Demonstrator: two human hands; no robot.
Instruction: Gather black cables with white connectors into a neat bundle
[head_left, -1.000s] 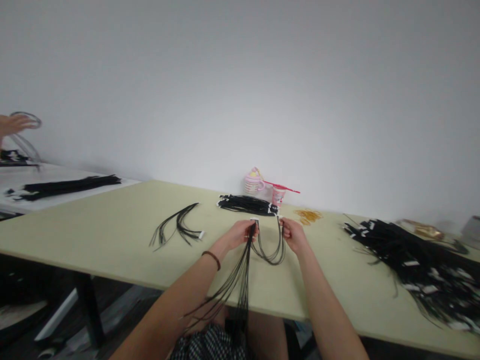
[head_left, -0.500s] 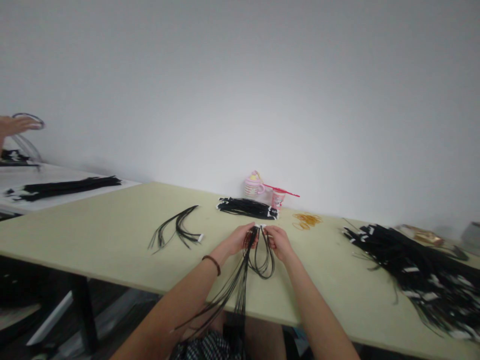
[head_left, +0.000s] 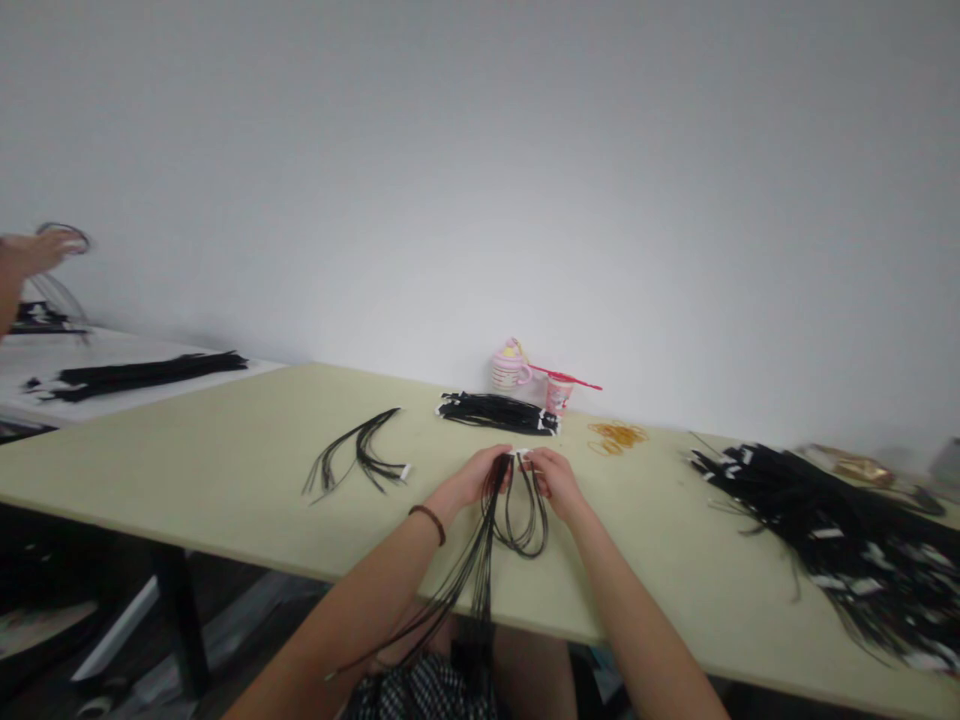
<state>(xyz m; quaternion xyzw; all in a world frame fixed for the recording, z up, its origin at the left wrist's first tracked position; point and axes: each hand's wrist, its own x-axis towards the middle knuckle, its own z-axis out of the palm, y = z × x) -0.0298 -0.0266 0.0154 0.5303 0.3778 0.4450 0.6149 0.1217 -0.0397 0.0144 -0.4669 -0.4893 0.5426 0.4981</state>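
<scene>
My left hand (head_left: 480, 476) and my right hand (head_left: 550, 478) meet over the pale green table (head_left: 225, 470), both pinching the white-tipped ends of a bundle of thin black wires (head_left: 517, 515). The wires hang in a loop between my hands. More black strands (head_left: 461, 580) trail from my left hand down over the table's front edge toward my lap. My left wrist wears a dark band.
A loose fan of black wires (head_left: 358, 458) lies to the left, a tied bundle (head_left: 496, 412) behind my hands, a big heap (head_left: 832, 530) at the right. Rubber bands (head_left: 616, 435) and pink cups (head_left: 512, 367) sit by the wall. Another person's hand (head_left: 34, 250) is at far left.
My right hand has moved left to meet my left hand, narrowing the wire loop from a wide U to a tight one. The other person's hand has shifted slightly.
</scene>
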